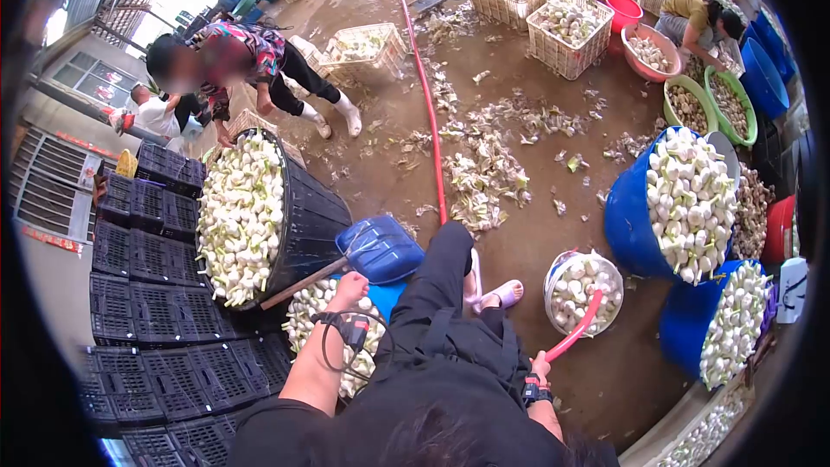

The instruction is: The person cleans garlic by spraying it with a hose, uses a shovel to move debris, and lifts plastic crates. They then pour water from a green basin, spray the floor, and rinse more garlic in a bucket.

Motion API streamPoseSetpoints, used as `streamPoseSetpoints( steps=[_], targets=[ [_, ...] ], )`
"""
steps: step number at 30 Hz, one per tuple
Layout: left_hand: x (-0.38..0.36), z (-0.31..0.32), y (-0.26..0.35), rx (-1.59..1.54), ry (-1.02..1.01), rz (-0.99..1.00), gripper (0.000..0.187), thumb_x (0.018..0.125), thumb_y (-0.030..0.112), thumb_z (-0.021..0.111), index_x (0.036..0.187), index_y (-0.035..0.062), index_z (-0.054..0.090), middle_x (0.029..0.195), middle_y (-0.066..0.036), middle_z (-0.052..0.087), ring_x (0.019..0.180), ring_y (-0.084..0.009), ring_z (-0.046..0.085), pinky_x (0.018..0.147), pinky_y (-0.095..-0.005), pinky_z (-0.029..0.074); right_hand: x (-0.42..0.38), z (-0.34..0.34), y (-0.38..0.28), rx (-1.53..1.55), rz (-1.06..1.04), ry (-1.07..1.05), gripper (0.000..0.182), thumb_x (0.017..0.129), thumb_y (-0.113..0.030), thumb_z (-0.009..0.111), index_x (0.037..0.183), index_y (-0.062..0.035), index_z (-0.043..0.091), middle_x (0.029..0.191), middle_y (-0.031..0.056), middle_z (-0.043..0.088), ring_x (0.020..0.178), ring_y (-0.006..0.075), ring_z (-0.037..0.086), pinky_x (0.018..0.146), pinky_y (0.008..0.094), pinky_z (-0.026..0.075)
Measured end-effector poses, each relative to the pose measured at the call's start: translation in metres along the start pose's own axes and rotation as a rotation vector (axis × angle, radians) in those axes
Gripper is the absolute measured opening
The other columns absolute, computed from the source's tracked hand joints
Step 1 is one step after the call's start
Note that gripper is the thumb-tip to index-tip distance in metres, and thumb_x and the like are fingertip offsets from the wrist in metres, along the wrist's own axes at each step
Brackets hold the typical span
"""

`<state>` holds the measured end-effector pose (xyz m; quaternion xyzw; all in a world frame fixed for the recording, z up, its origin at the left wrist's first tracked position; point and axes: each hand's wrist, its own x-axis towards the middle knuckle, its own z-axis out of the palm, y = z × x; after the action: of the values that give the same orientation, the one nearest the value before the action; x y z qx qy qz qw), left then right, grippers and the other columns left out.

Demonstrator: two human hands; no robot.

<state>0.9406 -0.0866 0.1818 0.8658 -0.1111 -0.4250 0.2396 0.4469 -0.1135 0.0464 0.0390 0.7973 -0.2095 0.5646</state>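
My right hand (pixel 540 367) is wrapped around one end of a pinkish-red hose (pixel 577 331). The other end of this hose reaches over a white bucket (pixel 551 311) of peeled garlic bulbs (pixel 581 287) on the wet floor. My left hand (pixel 350 288) is closed in a fist, with nothing visible in it. Close by lie a blue shovel (pixel 380 248) and its wooden handle (pixel 301 284). Under my left forearm are more garlic bulbs (pixel 309 304) in a container mostly hidden by my body. Both wrists wear black devices.
A black tub (pixel 304 216) heaped with garlic stands left, before stacked black crates (pixel 156 307). Blue tubs (pixel 624 207) of garlic stand right. A red hose (pixel 424 86) crosses the floor beside scattered peelings (pixel 484 177). One person (pixel 246 60) bends over the black tub; another (pixel 692 22) crouches at right.
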Motion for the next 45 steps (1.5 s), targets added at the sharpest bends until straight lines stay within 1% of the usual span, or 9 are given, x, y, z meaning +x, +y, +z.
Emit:
streamPoseSetpoints(
  steps=[17,23,31,34,36,38,40,42,45],
  targets=[
    [0.019,-0.013,-0.006,0.037,-0.011,-0.004,0.011,0.076,0.010,0.055,0.080,0.0004,0.056,0.067,-0.008,0.060,0.055,-0.0136,0.057,0.050,-0.0256,0.046,-0.018,0.016,-0.003,0.072,0.050,-0.001,0.026,0.083,-0.027,0.047,0.079,-0.0022,0.038,0.053,0.0053,0.043,0.041,0.0181,0.045,0.038,0.0328,0.041],
    [0.048,-0.021,-0.009,0.164,-0.051,-0.072,0.012,0.077,0.013,0.054,0.078,0.0017,0.058,0.068,-0.007,0.061,0.056,-0.0134,0.058,0.045,-0.0255,0.046,-0.021,0.028,-0.006,0.009,0.031,0.043,0.031,0.082,-0.026,0.049,0.086,0.0027,0.040,0.055,0.0079,0.044,0.041,0.0195,0.046,0.037,0.0324,0.042],
    [0.103,-0.065,0.001,0.106,-0.031,-0.178,0.010,0.077,0.012,0.054,0.079,0.0027,0.057,0.069,-0.007,0.061,0.056,-0.0133,0.058,0.044,-0.0255,0.045,-0.049,0.063,-0.018,0.005,0.080,0.147,0.030,0.082,-0.028,0.047,0.087,0.0003,0.037,0.055,0.0074,0.044,0.041,0.0200,0.046,0.038,0.0359,0.042],
    [0.140,-0.092,-0.041,0.047,-0.041,-0.196,0.010,0.075,0.013,0.055,0.077,0.0040,0.059,0.068,-0.007,0.061,0.057,-0.0131,0.058,0.049,-0.0280,0.046,-0.061,0.081,-0.024,-0.057,0.066,0.137,0.032,0.083,-0.029,0.048,0.088,0.0002,0.037,0.056,0.0074,0.044,0.042,0.0199,0.046,0.039,0.0349,0.043],
    [0.168,-0.115,-0.080,0.279,-0.019,-0.110,0.011,0.073,0.014,0.058,0.073,0.0038,0.061,0.062,-0.010,0.060,0.056,-0.0161,0.058,0.045,-0.0281,0.044,-0.043,0.082,-0.017,-0.180,0.111,0.109,0.035,0.083,-0.031,0.049,0.091,0.0009,0.038,0.058,0.0081,0.047,0.044,0.0206,0.048,0.042,0.0337,0.045],
    [0.182,-0.136,-0.100,0.550,0.000,-0.048,0.019,0.068,0.021,0.062,0.078,0.0053,0.064,0.063,-0.010,0.062,0.060,-0.0194,0.059,0.056,-0.0317,0.047,-0.044,0.085,-0.012,-0.372,0.009,0.136,0.041,0.081,-0.038,0.048,0.086,0.0031,0.046,0.061,0.0096,0.052,0.048,0.0212,0.051,0.048,0.0344,0.046],
    [0.185,-0.151,-0.095,0.836,0.024,-0.221,0.039,0.062,0.027,0.065,0.094,0.0057,0.061,0.095,-0.014,0.061,0.087,-0.0307,0.058,0.082,-0.0374,0.045,-0.037,0.080,-0.005,-0.579,-0.075,0.173,0.044,0.080,-0.041,0.047,0.081,0.0030,0.050,0.063,0.0101,0.054,0.051,0.0208,0.052,0.052,0.0340,0.045],
    [0.184,-0.158,-0.084,0.995,0.096,-0.281,0.047,0.070,0.024,0.058,0.109,0.0003,0.051,0.114,-0.020,0.050,0.106,-0.0344,0.048,0.087,-0.0412,0.042,-0.026,0.079,-0.003,-0.787,-0.152,0.202,0.048,0.079,-0.044,0.047,0.075,0.0030,0.054,0.064,0.0106,0.055,0.053,0.0204,0.053,0.055,0.0337,0.045],
    [0.207,-0.166,-0.096,0.982,0.084,-0.369,0.044,0.072,0.022,0.055,0.111,0.0032,0.047,0.119,-0.018,0.043,0.112,-0.0356,0.042,0.091,-0.0436,0.039,-0.025,0.076,-0.020,-0.764,-0.167,0.279,0.048,0.078,-0.046,0.045,0.069,-0.0007,0.057,0.063,0.0094,0.055,0.053,0.0192,0.052,0.053,0.0333,0.042]
  ],
)
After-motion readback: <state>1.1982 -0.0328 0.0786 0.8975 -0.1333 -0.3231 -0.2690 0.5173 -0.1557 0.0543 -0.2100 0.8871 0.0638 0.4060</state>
